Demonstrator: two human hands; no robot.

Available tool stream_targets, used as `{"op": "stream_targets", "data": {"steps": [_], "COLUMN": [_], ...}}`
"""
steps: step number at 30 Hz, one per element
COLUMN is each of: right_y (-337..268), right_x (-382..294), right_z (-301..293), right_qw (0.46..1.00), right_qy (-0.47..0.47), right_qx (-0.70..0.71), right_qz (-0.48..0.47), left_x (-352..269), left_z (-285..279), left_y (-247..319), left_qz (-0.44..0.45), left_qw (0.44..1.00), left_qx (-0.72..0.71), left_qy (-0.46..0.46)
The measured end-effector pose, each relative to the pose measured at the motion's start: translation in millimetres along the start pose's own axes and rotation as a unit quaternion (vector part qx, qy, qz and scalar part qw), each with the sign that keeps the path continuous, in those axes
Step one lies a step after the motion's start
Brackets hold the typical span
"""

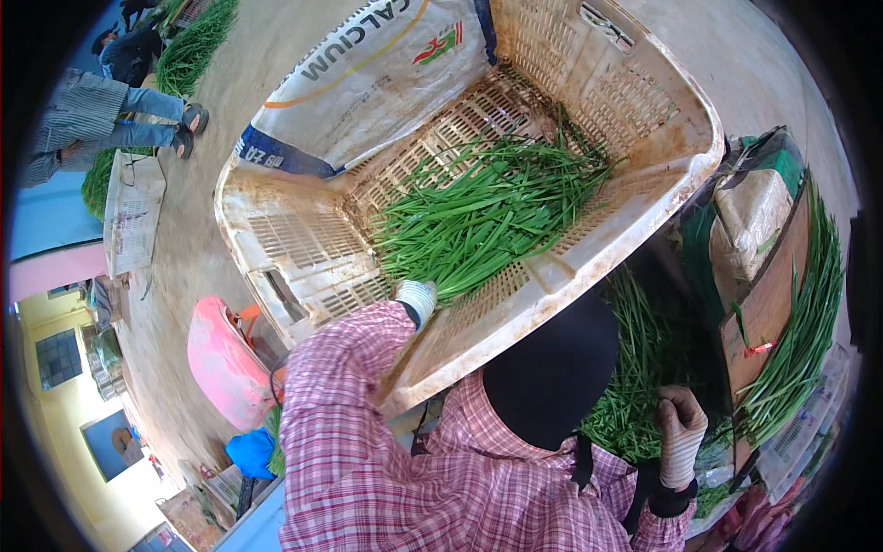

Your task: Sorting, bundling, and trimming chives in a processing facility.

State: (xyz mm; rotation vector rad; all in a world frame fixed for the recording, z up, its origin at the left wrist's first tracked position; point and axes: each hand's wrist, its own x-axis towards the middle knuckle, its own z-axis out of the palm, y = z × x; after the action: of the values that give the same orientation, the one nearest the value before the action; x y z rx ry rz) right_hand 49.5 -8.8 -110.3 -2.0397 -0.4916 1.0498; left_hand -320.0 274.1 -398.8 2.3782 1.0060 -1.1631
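Gloved in striped white, my left hand (417, 301) reaches into a large, dirty plastic crate (441, 376). It grips the near end of a bunch of long green leaves (476, 221), which look like garlic chives and narrow towards the glove; the fingers are largely hidden. The leaves lie spread over the slatted crate floor. To the lower right, my right hand (679, 431), in a white glove with brown-stained fingers, is curled beside a heap of loose green leaves (631, 414). Whether it pinches anything does not show.
A printed woven sack (386, 76) lines the crate's far left wall. A brown board (772, 290) with long leaves (793, 359) against it stands right. A pink seat (224, 359) is at left, near a white crate (134, 214) and a standing person (90, 114).
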Motion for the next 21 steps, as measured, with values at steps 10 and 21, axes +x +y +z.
{"op": "stream_targets", "data": {"steps": [10, 21], "right_y": [9.1, 12.2], "right_x": [-2.6, -8.0], "right_z": [4.2, 10.0], "right_qw": [0.999, 0.999], "right_qy": [-0.003, 0.003], "right_qx": [0.014, 0.008], "right_qz": [0.036, 0.043], "left_x": [-24.3, 53.5], "left_z": [-52.8, -97.7], "left_y": [-14.2, -132.7], "left_qz": [0.061, -0.118], "left_qw": [0.996, 0.967], "left_qx": [-0.017, -0.191], "left_qy": [-0.06, 0.123]}}
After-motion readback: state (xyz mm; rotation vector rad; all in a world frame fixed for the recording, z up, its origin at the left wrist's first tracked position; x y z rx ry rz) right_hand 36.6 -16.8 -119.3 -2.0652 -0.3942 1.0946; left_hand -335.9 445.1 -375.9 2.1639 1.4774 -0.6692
